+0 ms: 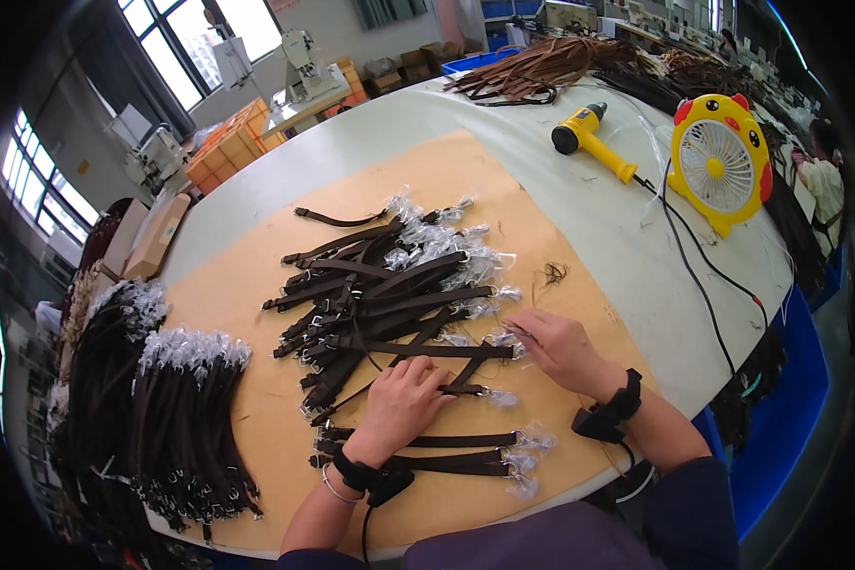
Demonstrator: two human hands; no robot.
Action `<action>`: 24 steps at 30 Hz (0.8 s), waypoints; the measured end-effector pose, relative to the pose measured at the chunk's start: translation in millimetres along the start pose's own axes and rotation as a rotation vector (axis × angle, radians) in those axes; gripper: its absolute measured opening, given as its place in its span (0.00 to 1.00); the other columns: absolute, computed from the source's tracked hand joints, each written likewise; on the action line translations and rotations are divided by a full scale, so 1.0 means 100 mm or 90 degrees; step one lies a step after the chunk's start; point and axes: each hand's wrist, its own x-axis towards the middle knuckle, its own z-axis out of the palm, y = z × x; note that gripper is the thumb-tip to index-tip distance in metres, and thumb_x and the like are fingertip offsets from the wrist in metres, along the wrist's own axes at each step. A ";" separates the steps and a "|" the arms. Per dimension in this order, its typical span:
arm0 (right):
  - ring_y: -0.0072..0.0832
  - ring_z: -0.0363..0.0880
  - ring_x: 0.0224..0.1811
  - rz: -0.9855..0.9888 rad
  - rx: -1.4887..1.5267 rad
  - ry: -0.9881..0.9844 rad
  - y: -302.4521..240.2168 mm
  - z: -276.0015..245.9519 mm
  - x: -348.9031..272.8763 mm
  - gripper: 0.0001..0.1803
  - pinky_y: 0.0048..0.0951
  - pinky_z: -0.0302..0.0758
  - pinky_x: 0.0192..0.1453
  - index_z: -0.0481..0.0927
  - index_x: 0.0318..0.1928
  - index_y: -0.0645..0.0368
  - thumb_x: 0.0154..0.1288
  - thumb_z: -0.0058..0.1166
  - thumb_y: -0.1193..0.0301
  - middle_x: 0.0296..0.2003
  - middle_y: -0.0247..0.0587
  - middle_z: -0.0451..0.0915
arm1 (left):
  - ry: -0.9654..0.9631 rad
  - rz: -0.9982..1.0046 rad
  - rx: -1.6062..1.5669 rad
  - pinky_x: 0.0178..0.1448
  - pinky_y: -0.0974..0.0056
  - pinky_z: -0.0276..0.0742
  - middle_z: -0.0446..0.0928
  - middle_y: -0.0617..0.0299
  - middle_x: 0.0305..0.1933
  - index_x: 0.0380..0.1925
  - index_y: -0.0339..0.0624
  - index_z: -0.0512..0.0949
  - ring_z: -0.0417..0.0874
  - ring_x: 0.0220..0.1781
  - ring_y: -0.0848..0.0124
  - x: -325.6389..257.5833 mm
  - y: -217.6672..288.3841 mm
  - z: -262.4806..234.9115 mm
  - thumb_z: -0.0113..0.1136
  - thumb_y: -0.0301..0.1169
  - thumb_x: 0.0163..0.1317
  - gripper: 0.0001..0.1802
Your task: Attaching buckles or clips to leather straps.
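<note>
The left hand (404, 399) lies over a flat dark-brown strap (461, 389) with a clear-plastic-wrapped end, touching it; whether it grips the strap cannot be told. The right hand (562, 350) has its fingertips drawn together beside another strap's wrapped end; what they pinch is too small to tell. Beyond the hands, a heap of similar straps (351, 275) covers a tan flat sheet (408, 176) on the white bench (370, 126).
</note>
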 end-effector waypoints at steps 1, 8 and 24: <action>0.43 0.84 0.46 -0.012 0.043 -0.073 -0.08 0.02 0.00 0.11 0.41 0.80 0.44 0.81 0.51 0.57 0.74 0.53 0.67 0.43 0.45 0.84 | 0.015 0.007 -0.011 0.45 0.60 0.74 0.75 0.63 0.40 0.42 0.48 0.80 0.80 0.42 0.65 -0.01 -0.02 -0.02 0.67 0.32 0.59 0.12; 0.44 0.83 0.50 -0.013 0.103 -0.165 0.01 0.47 0.15 0.17 0.43 0.79 0.53 0.80 0.59 0.53 0.76 0.49 0.64 0.49 0.44 0.85 | 0.114 0.015 0.195 0.35 0.61 0.69 0.72 0.65 0.31 0.34 0.47 0.81 0.78 0.31 0.67 0.10 -0.29 -0.06 0.61 0.24 0.52 0.09; 0.43 0.84 0.48 -0.104 0.148 -0.112 0.19 0.55 0.19 0.12 0.39 0.81 0.50 0.84 0.50 0.55 0.68 0.59 0.69 0.51 0.41 0.84 | 0.078 0.044 0.145 0.35 0.60 0.75 0.73 0.62 0.31 0.47 0.55 0.85 0.78 0.30 0.66 -0.19 -0.15 -0.06 0.63 0.27 0.59 0.16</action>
